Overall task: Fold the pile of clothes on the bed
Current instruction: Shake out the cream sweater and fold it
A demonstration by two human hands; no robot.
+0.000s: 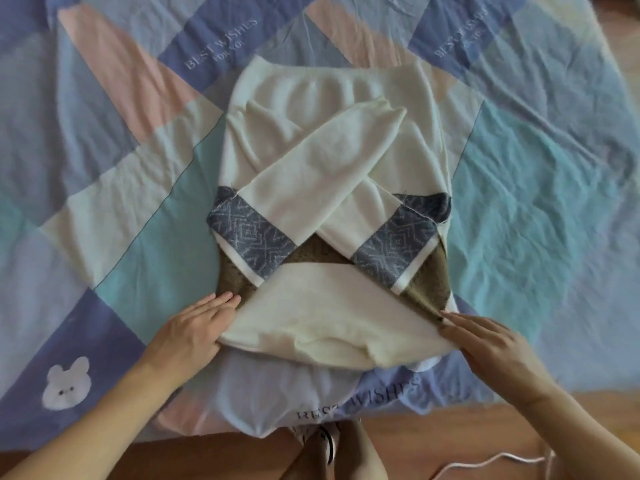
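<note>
Where the bed (540,174) fills nearly the whole view, its cover is a wrinkled patchwork of blue, lilac, teal, pink and white blocks, several printed with "BEST WISHES FOR YOU". Along the near edge a strip of wooden floor (433,441) shows, brown and bare-boarded. On the middle of the cover lies a cream sweater (311,109), its body flat and its two sleeves crossed over the chest in an X, each sleeve banded with grey-blue diamond pattern; a brown knitted panel shows between and below the bands. The near end of the sweater is turned up over itself into a cream fold. The left hand (197,327) rests at the left end of that fold, fingers straight and together on the cloth; the right hand (485,337) lies at the right end, fingers extended along the edge, neither one clenched. A white bunny print (65,382) sits on a lilac block at lower left. A thin white cable (491,460) curls on the floor at lower right.
</note>
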